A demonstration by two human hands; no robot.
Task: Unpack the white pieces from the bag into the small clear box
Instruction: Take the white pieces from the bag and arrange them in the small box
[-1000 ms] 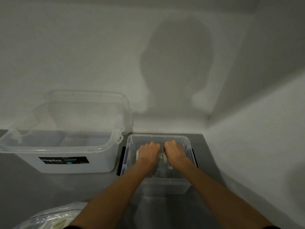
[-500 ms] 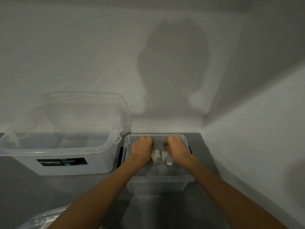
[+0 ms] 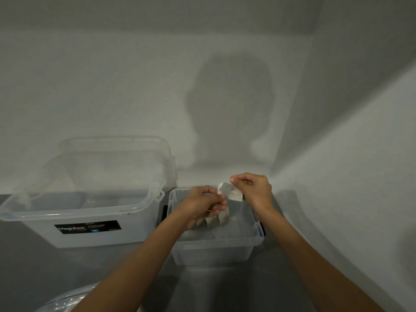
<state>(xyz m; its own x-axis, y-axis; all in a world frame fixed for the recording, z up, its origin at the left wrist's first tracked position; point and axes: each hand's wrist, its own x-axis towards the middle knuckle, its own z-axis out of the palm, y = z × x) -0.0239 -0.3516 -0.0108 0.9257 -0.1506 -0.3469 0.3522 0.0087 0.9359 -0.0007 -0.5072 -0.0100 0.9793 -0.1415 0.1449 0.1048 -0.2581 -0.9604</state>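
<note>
Two boxes side by side on table, hands over the R one.

Small box [image 3: 216, 248] sat on table [image 3: 33, 266] just R of big box [image 3: 90, 224], both near back wall [image 3: 112, 86]; side wall [image 3: 360, 154] lay to R. Lid [image 3: 112, 152] stood behind big box, against back wall. Bag [image 3: 65, 299] lay at near L edge, in front of big box. L hand [image 3: 202, 206] was over small box; R hand [image 3: 252, 188] was higher, over its back R part. Pieces [image 3: 227, 190] ran btwn both hands, w/ some hanging under L hand, inside box walls.
</note>
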